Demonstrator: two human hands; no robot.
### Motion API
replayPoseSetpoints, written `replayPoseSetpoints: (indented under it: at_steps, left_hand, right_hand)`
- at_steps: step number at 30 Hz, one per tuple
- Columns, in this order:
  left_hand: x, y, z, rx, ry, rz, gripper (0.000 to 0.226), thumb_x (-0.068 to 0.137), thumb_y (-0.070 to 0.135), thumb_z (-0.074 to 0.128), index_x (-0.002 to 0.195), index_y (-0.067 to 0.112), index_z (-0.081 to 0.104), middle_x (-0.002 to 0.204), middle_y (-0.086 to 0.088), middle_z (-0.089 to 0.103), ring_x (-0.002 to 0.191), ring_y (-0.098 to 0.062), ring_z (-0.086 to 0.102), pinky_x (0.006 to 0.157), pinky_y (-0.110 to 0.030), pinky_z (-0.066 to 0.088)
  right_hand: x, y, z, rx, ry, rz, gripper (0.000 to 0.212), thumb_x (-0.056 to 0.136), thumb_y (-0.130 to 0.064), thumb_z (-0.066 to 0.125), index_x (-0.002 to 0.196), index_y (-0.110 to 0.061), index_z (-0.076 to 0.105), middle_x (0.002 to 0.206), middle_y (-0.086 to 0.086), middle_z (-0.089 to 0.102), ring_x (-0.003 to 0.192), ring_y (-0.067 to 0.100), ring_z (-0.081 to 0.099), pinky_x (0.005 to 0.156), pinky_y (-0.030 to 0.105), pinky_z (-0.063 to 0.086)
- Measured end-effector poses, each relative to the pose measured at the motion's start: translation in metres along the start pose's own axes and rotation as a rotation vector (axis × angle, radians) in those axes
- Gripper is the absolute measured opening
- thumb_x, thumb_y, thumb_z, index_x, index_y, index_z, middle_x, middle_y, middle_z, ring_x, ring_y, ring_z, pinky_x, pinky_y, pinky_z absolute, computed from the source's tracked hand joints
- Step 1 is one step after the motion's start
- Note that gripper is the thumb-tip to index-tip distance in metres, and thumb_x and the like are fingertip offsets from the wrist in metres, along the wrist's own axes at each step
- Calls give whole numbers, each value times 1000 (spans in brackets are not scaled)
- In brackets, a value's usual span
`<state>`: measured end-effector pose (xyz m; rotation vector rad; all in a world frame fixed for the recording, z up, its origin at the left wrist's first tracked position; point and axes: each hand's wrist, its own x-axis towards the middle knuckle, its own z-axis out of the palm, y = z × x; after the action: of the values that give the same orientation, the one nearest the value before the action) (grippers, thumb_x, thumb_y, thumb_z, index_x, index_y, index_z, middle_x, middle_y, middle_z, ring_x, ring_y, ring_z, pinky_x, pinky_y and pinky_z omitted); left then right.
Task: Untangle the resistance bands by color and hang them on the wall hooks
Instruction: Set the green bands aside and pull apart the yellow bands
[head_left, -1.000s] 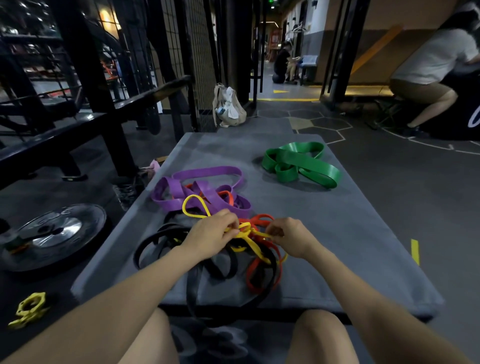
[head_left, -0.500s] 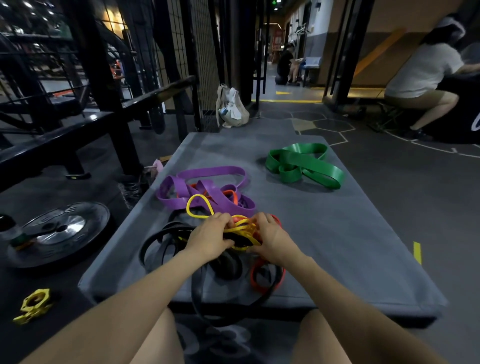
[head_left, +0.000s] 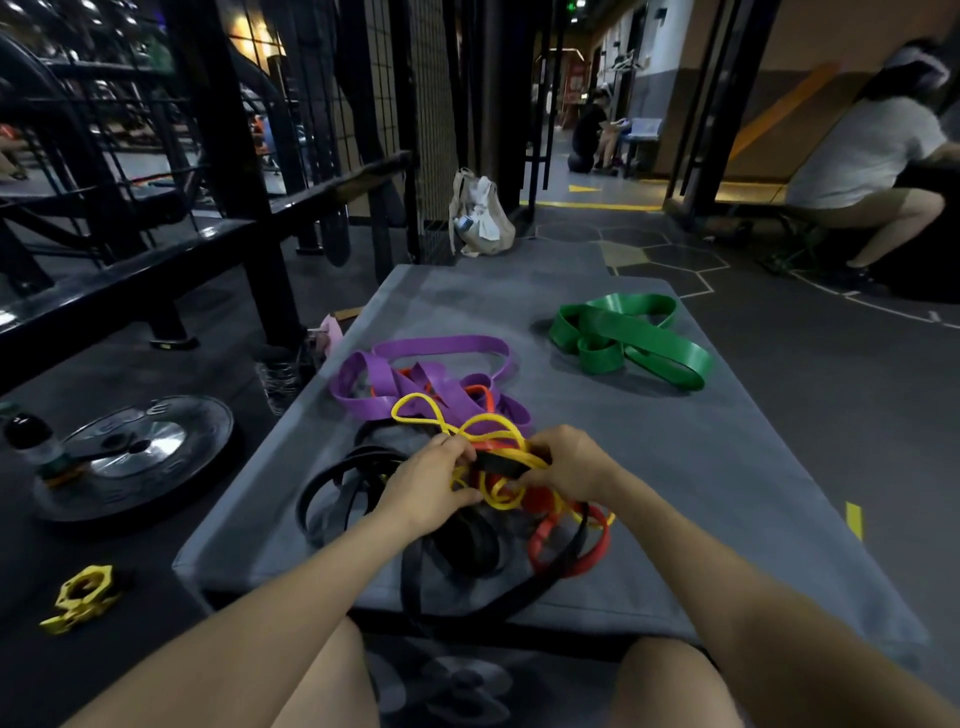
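Your thin yellow rubber resistance band (head_left: 451, 422) sits in the middle of the tangle on the grey padded mat (head_left: 701, 467), looped over a flat black band (head_left: 358, 491) and a flat red band (head_left: 576, 558). Your left hand (head_left: 426, 488) and right hand (head_left: 571, 465) are close together over that knot, each with fingers curled and pinching yellow strands; a short stretch of black band runs between them, and you cannot tell which hand holds it. Just beyond the yellow band lies the wide purple band (head_left: 415, 374), with an orange strand (head_left: 480, 392) threaded through it. Well beyond the yellow band, toward the mat's far right corner, the wide green band (head_left: 631, 340) lies on its own, apart from the tangle. Off the mat, left of the yellow band, a round metal weight plate (head_left: 140, 452) lies on the dark floor, with a yellow hexagonal plastic collar (head_left: 83, 597) nearer you. Far beyond the tangle, a beige bag (head_left: 480, 215) leans by the black mesh fence (head_left: 415, 104).
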<state>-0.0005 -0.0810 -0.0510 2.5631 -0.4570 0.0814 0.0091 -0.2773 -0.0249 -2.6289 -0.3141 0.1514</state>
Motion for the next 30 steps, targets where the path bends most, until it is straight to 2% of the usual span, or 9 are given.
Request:
replayPoseSetpoints:
  at_steps: [5,9,15,18,22,24,26,28,30]
  left_hand:
    - [13,4,2,-190,45,-57,49,71,37,78,111,15,57,108,2,55,100,-13,57,89,-24,44]
    - [14,10,7,-329,85,-148,48,72,38,76,105,14,52,97,2,53,90,-14,53,83,-27,45]
    - [23,14,13,-514,109,-300,48,73,30,77,100,13,42,92,-5,62,84,-21,59,74,-28,45]
    - [26,18,11,-660,130,-326,39,73,15,77,86,14,41,75,2,54,69,-12,52,60,-15,40]
    - [31,13,4,-702,122,-331,36,73,9,77,73,19,42,72,-1,51,68,-15,48,59,-20,38]
    - [31,6,-9,-631,42,-286,32,74,9,76,75,18,45,71,0,51,67,-14,48,58,-18,37]
    - [30,3,-26,-433,-86,-216,23,77,14,74,79,14,52,68,2,53,61,-9,48,54,-15,35]
    - [29,2,-41,-150,-194,-150,14,81,20,70,84,10,61,65,2,55,57,-9,48,52,-16,35]
    - [29,4,-51,137,-253,-130,15,84,22,64,89,8,65,76,-5,62,69,-18,57,63,-24,42]
  right_hand:
    - [-4,-6,-17,428,-85,112,13,80,-12,70,70,-7,64,65,5,53,59,12,45,54,20,38]
    - [-3,-10,-17,629,-118,135,27,77,-10,72,89,12,63,78,18,61,73,25,55,75,43,49]
    - [-3,-13,-20,790,-108,143,12,81,-3,67,89,6,66,79,18,64,74,27,61,82,43,53]
    - [-2,-12,-23,713,-76,140,10,81,-6,69,84,4,67,78,17,64,73,26,60,81,43,53]
    - [5,-7,-24,490,48,140,32,77,-8,74,103,9,65,99,23,68,89,24,63,93,48,49]
    - [7,-3,-27,316,137,166,54,76,-15,76,122,6,56,119,19,63,110,25,60,97,37,47]
    - [7,-2,-27,232,201,149,54,76,-17,75,124,0,57,119,16,64,112,25,60,93,29,45]
    - [9,-6,-25,164,235,102,28,76,-14,74,102,-4,69,98,15,70,96,25,64,78,27,45]
    - [11,-10,-23,107,254,79,5,76,-13,71,76,-9,68,77,13,67,77,23,62,61,27,40]
